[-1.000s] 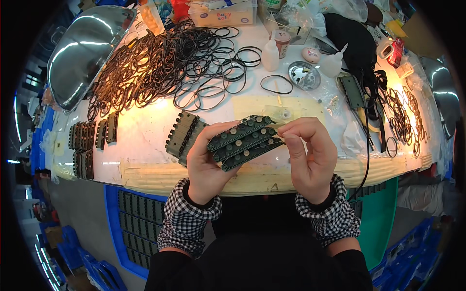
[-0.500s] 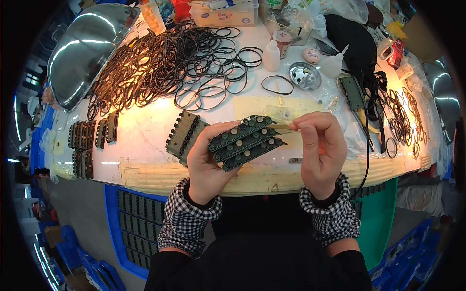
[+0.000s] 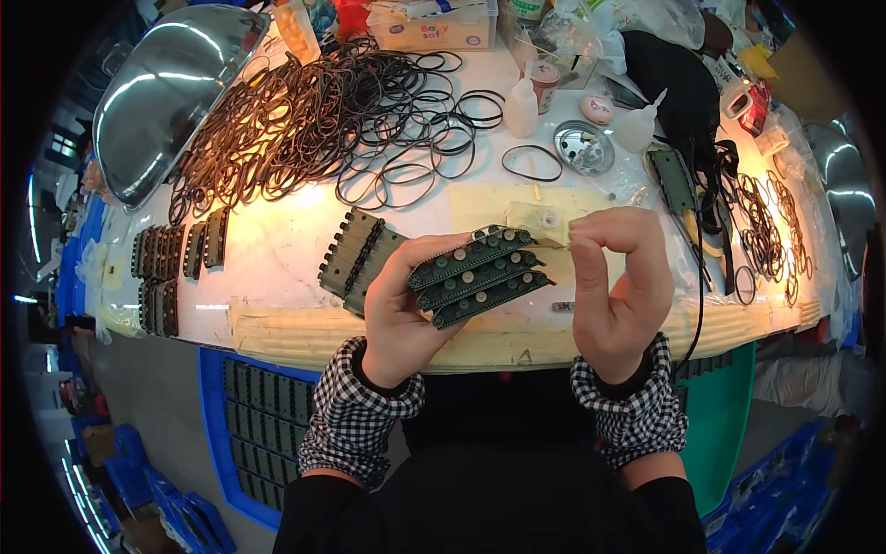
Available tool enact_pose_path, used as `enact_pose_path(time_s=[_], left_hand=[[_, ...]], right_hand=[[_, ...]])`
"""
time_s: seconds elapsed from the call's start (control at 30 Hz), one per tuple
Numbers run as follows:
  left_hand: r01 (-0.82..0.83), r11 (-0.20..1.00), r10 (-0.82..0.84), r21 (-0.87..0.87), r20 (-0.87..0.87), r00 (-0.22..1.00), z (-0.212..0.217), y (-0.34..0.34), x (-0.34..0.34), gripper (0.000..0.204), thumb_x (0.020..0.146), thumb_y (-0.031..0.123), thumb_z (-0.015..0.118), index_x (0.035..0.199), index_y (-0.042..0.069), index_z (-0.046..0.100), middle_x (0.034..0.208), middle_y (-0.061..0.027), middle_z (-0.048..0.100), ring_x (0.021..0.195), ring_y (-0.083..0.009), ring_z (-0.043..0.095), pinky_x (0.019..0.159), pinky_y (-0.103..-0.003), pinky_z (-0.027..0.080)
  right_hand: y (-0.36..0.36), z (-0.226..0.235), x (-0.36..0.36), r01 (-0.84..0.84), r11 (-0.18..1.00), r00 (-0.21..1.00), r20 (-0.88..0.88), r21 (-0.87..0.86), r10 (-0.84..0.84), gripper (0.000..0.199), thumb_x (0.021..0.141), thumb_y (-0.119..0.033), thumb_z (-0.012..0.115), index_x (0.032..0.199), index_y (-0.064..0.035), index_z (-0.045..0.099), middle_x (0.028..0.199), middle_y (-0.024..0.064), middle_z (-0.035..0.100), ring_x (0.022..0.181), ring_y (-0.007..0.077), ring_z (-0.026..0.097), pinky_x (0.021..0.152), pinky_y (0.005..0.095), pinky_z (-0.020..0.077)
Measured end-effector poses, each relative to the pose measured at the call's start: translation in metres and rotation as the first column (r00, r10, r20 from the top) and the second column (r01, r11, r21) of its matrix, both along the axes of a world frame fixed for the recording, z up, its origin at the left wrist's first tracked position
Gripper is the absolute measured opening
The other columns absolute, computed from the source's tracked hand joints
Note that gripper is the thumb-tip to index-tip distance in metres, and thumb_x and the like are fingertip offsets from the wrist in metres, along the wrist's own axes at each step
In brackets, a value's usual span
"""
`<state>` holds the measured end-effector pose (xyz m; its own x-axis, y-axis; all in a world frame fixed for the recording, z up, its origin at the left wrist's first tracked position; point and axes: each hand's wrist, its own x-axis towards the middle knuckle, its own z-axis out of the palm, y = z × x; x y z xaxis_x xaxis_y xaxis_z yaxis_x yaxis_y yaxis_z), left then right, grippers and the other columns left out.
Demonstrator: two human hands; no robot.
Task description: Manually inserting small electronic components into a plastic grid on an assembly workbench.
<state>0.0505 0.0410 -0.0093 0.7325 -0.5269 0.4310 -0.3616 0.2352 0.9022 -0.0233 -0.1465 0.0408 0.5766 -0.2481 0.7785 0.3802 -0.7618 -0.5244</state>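
Observation:
My left hand is closed around several dark green toy tank track units stacked together, their wheeled sides with small round studs facing up. Just right of them my right hand pinches a thin pale stick between thumb and forefinger. The stick points at the upper right end of the stack; whether its tip touches cannot be made out. Behind my left hand, more green track units lie side by side on the table.
A tangled heap of black rubber bands covers the table's back left, beside a shiny metal lamp shade. White squeeze bottles and a round metal dish stand at the back. Blue and green trays sit below the table edge.
My left hand and the track units have shifted slightly right and tilted a little. My right hand has moved slightly, still pinching the stick.

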Motion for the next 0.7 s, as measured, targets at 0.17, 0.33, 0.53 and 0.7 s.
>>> enact_pose_path(time_s=[0.17, 0.33, 0.53, 0.7], left_hand=[[0.033, 0.999, -0.033, 0.0, 0.056, 0.998, 0.003, 0.0, 0.0, 0.051, 0.076, -0.004, 0.076, 0.122, -0.002, 0.054, 0.118, -0.0129, 0.059, 0.108, -0.0193, 0.061, 0.093, -0.03, 0.051], [0.032, 0.999, -0.033, 0.017, 0.063, 0.997, 0.002, 0.001, 0.0, 0.052, 0.076, -0.004, 0.077, 0.122, -0.002, 0.053, 0.118, -0.0121, 0.059, 0.108, -0.0188, 0.061, 0.092, -0.03, 0.051], [0.033, 0.999, -0.033, 0.004, 0.065, 0.997, 0.001, 0.002, 0.0, 0.052, 0.076, -0.005, 0.077, 0.122, -0.002, 0.053, 0.118, -0.012, 0.058, 0.108, -0.0184, 0.061, 0.092, -0.03, 0.051], [0.03, 1.0, -0.03, 0.01, 0.095, 0.995, 0.001, 0.002, 0.001, 0.053, 0.076, -0.005, 0.077, 0.123, -0.002, 0.053, 0.119, -0.0125, 0.058, 0.109, -0.019, 0.061, 0.092, -0.03, 0.052]], right_hand=[[0.021, -0.004, 0.012, -0.224, 0.929, 0.966, -0.056, 0.295, 0.251, 0.006, 0.087, -0.004, 0.065, 0.088, -0.0003, 0.061, 0.084, 0.011, 0.063, 0.078, 0.0241, 0.061, 0.071, 0.0316, 0.0486], [0.027, -0.006, 0.017, -0.232, 0.929, 0.965, -0.053, 0.289, 0.257, 0.008, 0.088, -0.006, 0.066, 0.087, -0.0001, 0.061, 0.083, 0.0106, 0.063, 0.076, 0.0236, 0.06, 0.069, 0.0315, 0.0487], [0.028, -0.008, 0.019, -0.229, 0.939, 0.967, -0.052, 0.255, 0.249, 0.008, 0.087, -0.006, 0.067, 0.087, -0.0001, 0.061, 0.082, 0.0103, 0.062, 0.076, 0.0239, 0.06, 0.068, 0.0311, 0.0483], [0.029, -0.009, 0.018, -0.215, 0.922, 0.97, -0.037, 0.323, 0.24, 0.008, 0.087, -0.004, 0.067, 0.087, -0.0001, 0.06, 0.084, 0.0108, 0.062, 0.075, 0.0241, 0.059, 0.068, 0.0315, 0.0481]])
